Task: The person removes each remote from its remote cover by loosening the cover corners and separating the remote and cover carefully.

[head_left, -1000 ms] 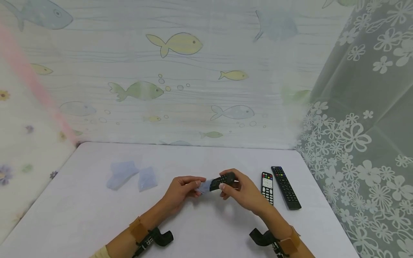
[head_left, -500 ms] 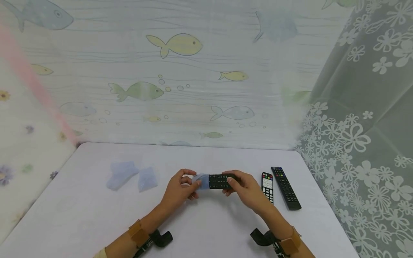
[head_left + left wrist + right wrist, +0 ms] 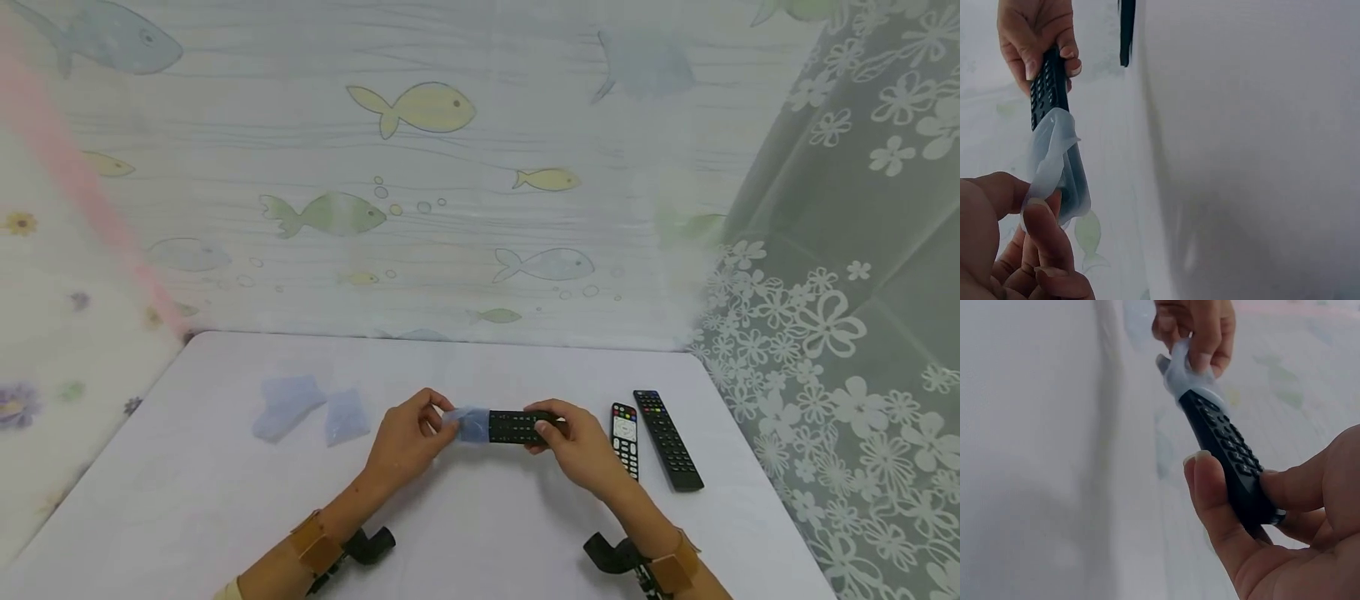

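A black remote control (image 3: pixel 512 427) is held sideways above the table between both hands. My right hand (image 3: pixel 576 446) grips its right end, thumb on the button face and fingers on the other side, as the right wrist view shows. A translucent bluish plastic sleeve (image 3: pixel 472 424) covers the remote's left end. My left hand (image 3: pixel 408 437) pinches the edge of that sleeve between thumb and fingers. In the left wrist view the sleeve (image 3: pixel 1054 153) is drawn over the remote's end, with a loose flap at the fingertips.
Two more remotes lie at the right: a smaller one with white buttons (image 3: pixel 624 437), partly behind my right hand, and a long black one (image 3: pixel 669 442). Several bluish plastic sleeves (image 3: pixel 288 404) lie at the left on the white table (image 3: pixel 480 533). A patterned curtain hangs behind.
The remote has turned from a slant to level, its button face showing more. The sleeve covers its left end more flatly. My left hand has shifted slightly left.
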Tool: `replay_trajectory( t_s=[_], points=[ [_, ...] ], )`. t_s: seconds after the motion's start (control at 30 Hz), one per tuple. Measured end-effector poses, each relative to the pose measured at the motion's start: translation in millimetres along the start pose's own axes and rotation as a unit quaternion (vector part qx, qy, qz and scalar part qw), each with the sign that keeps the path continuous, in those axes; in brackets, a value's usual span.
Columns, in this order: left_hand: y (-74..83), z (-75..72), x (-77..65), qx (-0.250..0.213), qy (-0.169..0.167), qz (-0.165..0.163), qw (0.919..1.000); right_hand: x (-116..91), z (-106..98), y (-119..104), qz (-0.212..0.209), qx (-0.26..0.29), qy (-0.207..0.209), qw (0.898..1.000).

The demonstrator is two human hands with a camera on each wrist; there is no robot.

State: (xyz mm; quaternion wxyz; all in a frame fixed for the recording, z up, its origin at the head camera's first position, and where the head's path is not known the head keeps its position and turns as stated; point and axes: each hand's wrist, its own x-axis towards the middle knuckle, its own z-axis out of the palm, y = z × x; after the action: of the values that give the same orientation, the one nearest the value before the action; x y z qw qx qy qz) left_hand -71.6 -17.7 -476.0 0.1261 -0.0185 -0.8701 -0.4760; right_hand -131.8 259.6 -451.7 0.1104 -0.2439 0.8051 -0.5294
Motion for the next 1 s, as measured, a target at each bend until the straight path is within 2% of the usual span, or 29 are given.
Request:
replay_trajectory(
  t_s=[0.23, 0.4, 0.5, 0.63, 0.77, 0.87, 1.0],
  points=[
    [1.9, -15.1, 10.2, 0.002, -0.019, 0.019, 0.9996, 5, -4, -1, 0.011, 0.015, 0.026, 0.999],
    [1.9, -22.1, 13.7, 0.008, -0.01, 0.028, 0.9995, 7, -6, -2, 0.017, 0.014, 0.036, 0.999],
    [0.4, -24.3, 15.0, 0.028, 0.007, 0.046, 0.9985, 8, -7, -3, 0.019, 0.013, 0.044, 0.999],
    [-1.6, -23.6, 15.5, 0.083, 0.03, 0.075, 0.9933, 8, -7, -3, 0.016, 0.007, 0.045, 0.999],
    [-3.2, -22.9, 15.4, 0.122, 0.041, 0.083, 0.9882, 8, -7, -2, 0.014, -0.005, 0.049, 0.999],
    [-3.6, -24.0, 16.0, 0.11, 0.035, 0.074, 0.9906, 8, -8, -2, 0.013, -0.006, 0.052, 0.999],
    [-4.0, -28.4, 17.9, 0.054, 0.0, 0.042, 0.9977, 8, -10, -3, 0.017, -0.01, 0.055, 0.998]
  ],
)
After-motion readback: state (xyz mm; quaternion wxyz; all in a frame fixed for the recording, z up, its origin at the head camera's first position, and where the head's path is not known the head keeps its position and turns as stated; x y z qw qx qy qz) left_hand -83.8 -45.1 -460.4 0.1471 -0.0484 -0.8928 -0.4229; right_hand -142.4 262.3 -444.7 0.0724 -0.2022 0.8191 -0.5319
